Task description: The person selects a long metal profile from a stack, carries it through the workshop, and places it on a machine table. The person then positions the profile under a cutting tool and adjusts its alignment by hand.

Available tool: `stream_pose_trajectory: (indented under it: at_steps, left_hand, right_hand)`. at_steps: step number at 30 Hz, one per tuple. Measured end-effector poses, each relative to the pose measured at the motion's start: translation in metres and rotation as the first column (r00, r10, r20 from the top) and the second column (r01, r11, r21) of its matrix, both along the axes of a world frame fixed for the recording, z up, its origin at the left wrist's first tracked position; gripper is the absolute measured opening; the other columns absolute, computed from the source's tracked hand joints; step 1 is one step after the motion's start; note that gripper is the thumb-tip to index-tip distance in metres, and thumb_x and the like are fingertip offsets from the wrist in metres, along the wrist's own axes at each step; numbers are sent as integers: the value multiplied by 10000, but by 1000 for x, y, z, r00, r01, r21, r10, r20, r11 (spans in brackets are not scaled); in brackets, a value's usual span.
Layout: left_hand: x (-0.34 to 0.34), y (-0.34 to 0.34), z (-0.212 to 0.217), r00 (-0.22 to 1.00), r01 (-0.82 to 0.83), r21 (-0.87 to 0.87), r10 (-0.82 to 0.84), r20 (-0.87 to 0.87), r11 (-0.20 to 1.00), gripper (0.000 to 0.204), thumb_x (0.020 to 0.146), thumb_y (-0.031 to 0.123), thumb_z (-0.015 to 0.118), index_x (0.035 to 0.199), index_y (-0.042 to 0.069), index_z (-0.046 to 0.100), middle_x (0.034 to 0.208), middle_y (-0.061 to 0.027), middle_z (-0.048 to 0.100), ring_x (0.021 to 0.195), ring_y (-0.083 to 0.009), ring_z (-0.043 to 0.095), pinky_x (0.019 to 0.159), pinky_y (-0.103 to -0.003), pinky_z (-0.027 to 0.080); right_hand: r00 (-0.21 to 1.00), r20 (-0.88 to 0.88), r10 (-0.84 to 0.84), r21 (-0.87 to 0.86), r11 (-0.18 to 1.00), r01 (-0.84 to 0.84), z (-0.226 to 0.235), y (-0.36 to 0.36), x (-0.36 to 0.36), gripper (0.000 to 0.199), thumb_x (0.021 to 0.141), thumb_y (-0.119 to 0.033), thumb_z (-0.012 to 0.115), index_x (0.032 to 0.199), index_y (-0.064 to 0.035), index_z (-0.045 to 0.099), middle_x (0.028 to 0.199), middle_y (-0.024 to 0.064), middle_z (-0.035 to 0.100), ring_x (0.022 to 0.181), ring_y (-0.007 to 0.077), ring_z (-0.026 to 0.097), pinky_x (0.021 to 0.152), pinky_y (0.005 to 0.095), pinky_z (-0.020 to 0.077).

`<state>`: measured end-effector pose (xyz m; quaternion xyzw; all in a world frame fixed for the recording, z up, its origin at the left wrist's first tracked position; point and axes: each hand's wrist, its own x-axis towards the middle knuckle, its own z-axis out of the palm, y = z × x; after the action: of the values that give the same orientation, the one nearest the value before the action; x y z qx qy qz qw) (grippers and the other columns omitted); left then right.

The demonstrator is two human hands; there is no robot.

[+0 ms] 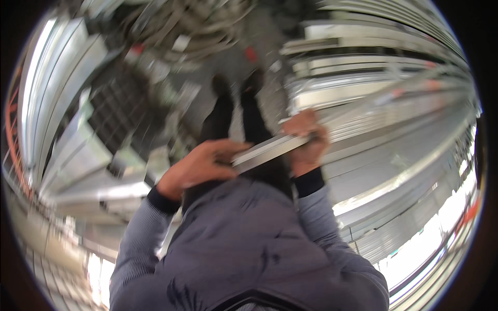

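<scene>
A short, pale metal profile bar (270, 152) lies slantwise in front of my waist, its right end higher in the picture. My left hand (199, 165) closes on the left end, thumb on the near side and fingers on the far side. Around the right end my right hand (307, 141) is closed, fingers curled. Something small and dark shows between those fingers, too blurred to name. Both sleeves are grey with black cuffs.
Long metal profiles (363, 96) lie stacked to my right, close to my right hand. More tall profiles (57, 78) stand at the left, near a dark gridded stack (122, 114). Tangled strips (192, 26) and scraps lie on the floor beyond my feet.
</scene>
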<state>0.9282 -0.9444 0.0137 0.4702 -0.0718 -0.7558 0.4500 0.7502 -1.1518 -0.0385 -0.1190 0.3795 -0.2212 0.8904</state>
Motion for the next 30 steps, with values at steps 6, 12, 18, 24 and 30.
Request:
stream_pose_trajectory:
  at_steps: [6, 12, 18, 24, 30]
  left_hand:
    - [39, -60, 8, 940, 139, -10, -129, 316, 990, 888, 794, 245, 826, 1547, 40, 403, 1479, -168, 510, 1332, -301, 524, 1111, -436, 419]
    - [5, -132, -4, 700, 404, 62, -352, 622, 913, 993, 742, 364, 863, 1516, -7, 365, 1260, -267, 643, 1120, -391, 666, 957, -410, 521]
    - [-25, -121, -14, 481, 490, 277, -521, 705, 826, 824, 718, 380, 838, 1340, -48, 507, 1064, -307, 692, 1006, -473, 678, 872, -492, 547]
    - [-28, -116, -33, 355, 478, 350, -542, 762, 806, 452, 733, 289, 777, 1074, 8, 677, 960, -241, 730, 931, -422, 707, 829, -504, 574]
    - [-37, -117, -34, 343, 464, 378, -556, 758, 801, 393, 737, 278, 758, 1016, 16, 668, 916, -234, 720, 910, -426, 701, 826, -503, 567]
  right_hand:
    - [989, 8, -147, 253, 957, 140, -6, 1, 12, 155, 801, -146, 673, 850, -128, 527, 763, 26, 480, 698, 208, 514, 745, 409, 442]
    - [991, 22, -133, 286, 950, 122, -16, 3, 8, 133, 822, -103, 680, 862, -107, 553, 793, 56, 525, 783, 240, 553, 813, 449, 486]
    - [988, 24, -156, 317, 938, 140, -23, 4, 7, 162, 816, -47, 656, 963, -87, 599, 892, 108, 608, 853, 295, 593, 854, 462, 501]
    - [988, -34, -148, 333, 931, 150, -29, 4, 6, 285, 818, -105, 624, 1082, 2, 603, 997, 218, 643, 1015, 406, 626, 995, 555, 486]
    - [982, -90, -165, 215, 960, 181, -33, -27, -8, 340, 835, -152, 624, 1147, -21, 593, 1059, 195, 628, 1018, 385, 628, 979, 551, 505]
